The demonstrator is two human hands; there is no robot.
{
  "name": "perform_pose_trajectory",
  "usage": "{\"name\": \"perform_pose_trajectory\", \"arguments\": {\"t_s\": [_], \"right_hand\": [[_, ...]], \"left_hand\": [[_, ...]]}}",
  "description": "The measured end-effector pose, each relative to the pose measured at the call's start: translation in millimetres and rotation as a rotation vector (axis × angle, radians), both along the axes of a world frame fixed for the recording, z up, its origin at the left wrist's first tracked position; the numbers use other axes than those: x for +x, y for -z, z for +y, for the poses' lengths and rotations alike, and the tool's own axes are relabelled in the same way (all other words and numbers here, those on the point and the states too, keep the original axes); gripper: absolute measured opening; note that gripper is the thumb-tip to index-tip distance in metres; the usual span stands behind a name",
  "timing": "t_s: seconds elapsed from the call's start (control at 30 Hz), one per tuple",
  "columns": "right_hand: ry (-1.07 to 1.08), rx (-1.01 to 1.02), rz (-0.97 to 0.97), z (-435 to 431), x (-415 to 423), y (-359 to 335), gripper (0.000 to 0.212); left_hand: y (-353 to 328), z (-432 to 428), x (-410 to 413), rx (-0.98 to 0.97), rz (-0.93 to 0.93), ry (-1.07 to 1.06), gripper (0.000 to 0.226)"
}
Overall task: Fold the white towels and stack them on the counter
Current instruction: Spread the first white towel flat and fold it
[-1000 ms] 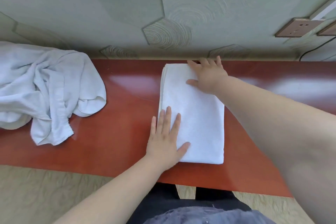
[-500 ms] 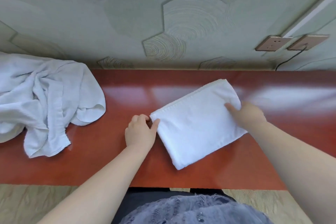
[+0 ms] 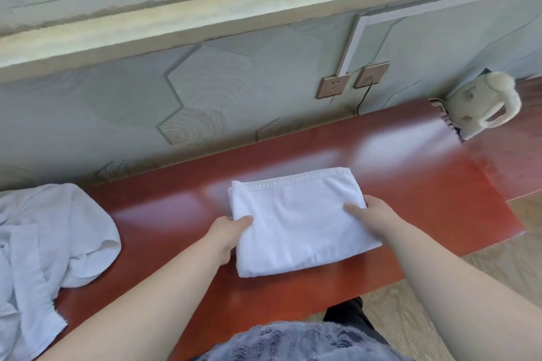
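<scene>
The left hand (image 3: pixel 225 233) and right hand (image 3: pixel 371 215) are gripping a folded towel (image 3: pixel 296 220) by its left and right edges, thumbs on top, over the middle of the red counter (image 3: pixel 410 184). A crumpled towel pile (image 3: pixel 44 243) is lying far left.

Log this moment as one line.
towel: folded | left hand: grips left end | right hand: grips right end | pile: unfolded, counter left

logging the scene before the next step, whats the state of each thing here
folded towel: folded flat, held at both sides
left hand: grips its left edge, thumb on top
right hand: grips its right edge, thumb on top
towel pile: unfolded, crumpled on the counter
left socket: empty
right socket: cable plugged in
</scene>
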State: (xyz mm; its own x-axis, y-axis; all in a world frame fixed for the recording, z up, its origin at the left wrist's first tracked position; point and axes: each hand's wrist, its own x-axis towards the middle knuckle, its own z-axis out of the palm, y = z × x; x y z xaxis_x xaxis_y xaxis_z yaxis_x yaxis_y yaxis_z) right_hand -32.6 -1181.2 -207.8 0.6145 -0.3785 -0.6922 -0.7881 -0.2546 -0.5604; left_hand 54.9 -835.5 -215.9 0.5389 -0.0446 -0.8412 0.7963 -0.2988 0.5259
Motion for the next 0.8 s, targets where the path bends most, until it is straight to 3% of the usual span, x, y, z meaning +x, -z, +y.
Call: {"name": "perform_pose_trajectory", "arguments": {"t_s": [0.17,0.53,0.7,0.8], "right_hand": [[-0.055,-0.087,-0.058,-82.5,16.4,2.5,0.020],[-0.161,-0.344,-0.100,-318.9,100.9,2.5,0.045],[-0.147,-0.392,-0.131,-377.3,127.3,15.0,0.051],[-0.143,-0.380,-0.129,-391.2,127.5,26.2,0.055]], "left_hand": [[-2.5,-74.9,7.2,-0.074,-0.017,-0.033,0.029],[2.5,-330.3,61.1,-0.110,-0.027,-0.207,0.034],[10.5,-388.7,92.5,-0.035,-0.042,-0.162,0.044],[14.9,-398.5,98.9,0.105,-0.070,-0.104,0.053]]}}
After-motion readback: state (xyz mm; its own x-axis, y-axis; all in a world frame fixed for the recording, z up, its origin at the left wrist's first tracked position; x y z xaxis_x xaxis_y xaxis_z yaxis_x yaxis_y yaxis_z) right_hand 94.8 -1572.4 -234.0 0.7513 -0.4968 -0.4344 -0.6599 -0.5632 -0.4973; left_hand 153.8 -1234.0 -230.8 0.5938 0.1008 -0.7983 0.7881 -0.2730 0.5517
